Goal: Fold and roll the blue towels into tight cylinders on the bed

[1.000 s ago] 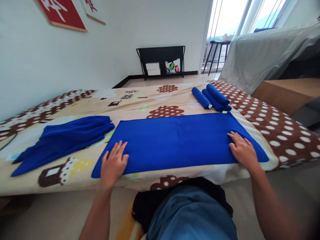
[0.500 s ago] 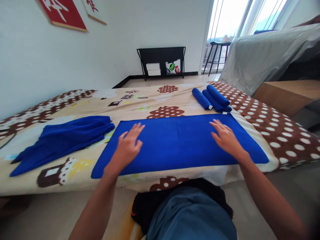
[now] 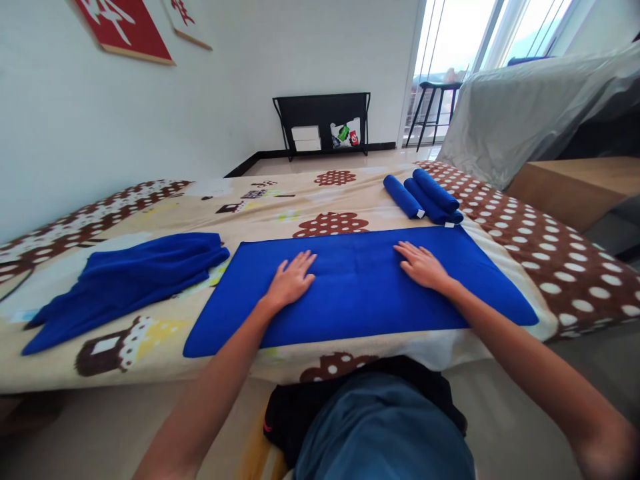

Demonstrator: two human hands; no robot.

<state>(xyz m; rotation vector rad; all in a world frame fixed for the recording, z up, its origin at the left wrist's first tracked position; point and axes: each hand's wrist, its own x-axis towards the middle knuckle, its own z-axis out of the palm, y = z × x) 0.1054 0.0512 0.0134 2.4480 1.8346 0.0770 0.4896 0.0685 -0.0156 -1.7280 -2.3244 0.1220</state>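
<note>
A blue towel (image 3: 350,300) lies spread flat in front of me, its long side along the near edge of the bed. My left hand (image 3: 293,279) rests palm down on its left half, fingers stretched out. On the right half, my right hand (image 3: 423,265) lies flat in the same way, holding nothing. Left of the spread towel is a crumpled blue towel (image 3: 130,280). Several rolled blue towels (image 3: 403,197) sit together beyond the far right corner, with small white tags at their near ends.
A patterned blanket (image 3: 280,227) with brown dotted borders covers the bed. To the right stand a cardboard box (image 3: 555,193) and something under plastic sheeting (image 3: 520,107). A black rack (image 3: 323,110) is against the far wall, and a stool (image 3: 440,87) is by the window.
Both hands have moved inward, toward the middle of the spread towel, and now lie flat on it. The towels have stayed in place.
</note>
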